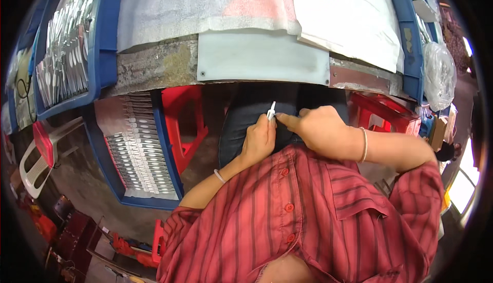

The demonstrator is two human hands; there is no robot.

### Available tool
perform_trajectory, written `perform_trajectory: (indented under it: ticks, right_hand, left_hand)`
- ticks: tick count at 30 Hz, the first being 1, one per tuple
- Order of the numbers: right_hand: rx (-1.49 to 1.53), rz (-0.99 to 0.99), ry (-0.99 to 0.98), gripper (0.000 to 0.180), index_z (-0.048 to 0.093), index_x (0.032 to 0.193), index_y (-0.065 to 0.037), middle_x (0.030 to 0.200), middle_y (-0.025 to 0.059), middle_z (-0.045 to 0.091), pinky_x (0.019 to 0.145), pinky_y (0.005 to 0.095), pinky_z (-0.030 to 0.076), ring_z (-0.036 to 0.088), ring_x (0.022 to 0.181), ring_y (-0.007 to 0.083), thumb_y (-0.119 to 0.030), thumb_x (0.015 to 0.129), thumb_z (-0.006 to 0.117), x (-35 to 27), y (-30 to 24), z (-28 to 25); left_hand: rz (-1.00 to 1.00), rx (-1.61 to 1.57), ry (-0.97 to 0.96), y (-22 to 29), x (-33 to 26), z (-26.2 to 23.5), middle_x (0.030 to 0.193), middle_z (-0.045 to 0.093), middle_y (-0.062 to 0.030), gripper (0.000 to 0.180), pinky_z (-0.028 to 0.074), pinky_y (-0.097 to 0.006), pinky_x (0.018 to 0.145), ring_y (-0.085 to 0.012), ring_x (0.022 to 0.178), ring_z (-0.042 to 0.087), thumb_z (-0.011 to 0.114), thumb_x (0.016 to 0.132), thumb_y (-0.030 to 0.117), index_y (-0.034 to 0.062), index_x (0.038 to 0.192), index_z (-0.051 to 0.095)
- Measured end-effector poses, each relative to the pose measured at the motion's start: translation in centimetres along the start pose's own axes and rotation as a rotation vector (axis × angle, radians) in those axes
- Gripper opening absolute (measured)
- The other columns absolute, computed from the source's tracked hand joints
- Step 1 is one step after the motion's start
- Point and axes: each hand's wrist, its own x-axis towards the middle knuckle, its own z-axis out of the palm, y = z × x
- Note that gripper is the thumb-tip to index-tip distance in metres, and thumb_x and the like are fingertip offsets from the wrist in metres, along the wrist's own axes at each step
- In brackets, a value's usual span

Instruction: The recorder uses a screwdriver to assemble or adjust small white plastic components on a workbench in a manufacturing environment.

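Observation:
Above my lap, my left hand (261,137) is closed around a small white piece with a slender pointed tip (272,109). It looks like a small glue tube or nozzle, tip upward, but its lower part is hidden in my fingers. Close against it on the right is my right hand (318,129). Its index finger reaches out to the white piece and seems to touch it, while the other fingers are curled in. Whatever those curled fingers hold, if anything, is out of sight.
A workbench with a pale plate (262,60) and white cloth (349,16) lies ahead. Blue trays of slim metal tools stand on the left, one on the bench (105,36) and one lower (172,154). Red stools (187,124) and a clear plastic bag (440,75) flank me.

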Motion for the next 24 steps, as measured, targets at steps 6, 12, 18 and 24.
perform_trajectory:
  ticks: [6, 12, 18, 24]
  right_hand:
    - [-0.157, -0.054, -0.076, 0.047, 0.057, 0.124, -0.002, 0.068, 0.0138, 0.063, 0.052, 0.0363, 0.051, 0.065, 0.062, 0.0265, -0.012, 0.078, 0.057, 1.2, -0.3, -0.2]
    - [0.302, 0.188, -0.004, 0.034, 0.065, 0.114, -0.004, 0.072, 0.0192, 0.064, 0.059, 0.0442, 0.05, 0.063, 0.067, 0.0372, -0.014, 0.083, 0.056, 1.6, 0.3, 0.7]
    - [0.953, 0.257, 0.146, 0.03, 0.067, 0.111, 0.0, 0.073, 0.0179, 0.066, 0.059, 0.0398, 0.049, 0.064, 0.06, 0.0228, -0.014, 0.086, 0.057, 0.5, 1.9, 3.7]
    - [0.584, 0.056, 0.327, 0.034, 0.059, 0.123, -0.003, 0.087, 0.0133, 0.061, 0.065, 0.0324, 0.048, 0.059, 0.075, 0.0222, -0.01, 0.089, 0.058, -2.8, 0.8, 2.6]
  left_hand:
    - [-0.049, -0.019, 0.016, 0.2, 0.4, -0.1, 0.07, 0.059, -0.0243, 0.013, 0.046, -0.048, 0.056, -0.0436, 0.067, 0.061, 0.047, 0.094, 0.007, -0.0032, 0.087, 0.049]
    - [0.023, 0.024, 0.027, -0.9, 0.7, 0.0, 0.064, 0.057, -0.025, 0.015, 0.042, -0.05, 0.05, -0.0442, 0.061, 0.059, 0.048, 0.094, 0.008, -0.0029, 0.084, 0.047]
    - [0.078, 0.087, 0.059, -0.5, 0.3, 0.1, 0.062, 0.056, -0.0179, 0.016, 0.044, -0.039, 0.049, -0.0331, 0.055, 0.06, 0.048, 0.096, 0.01, -0.0009, 0.085, 0.053]
    - [-0.379, -0.659, -0.176, 3.2, -0.6, -4.0, 0.068, 0.052, 0.0006, 0.03, 0.04, -0.024, 0.052, -0.0068, 0.056, 0.046, 0.044, 0.102, 0.027, 0.0022, 0.094, 0.06]
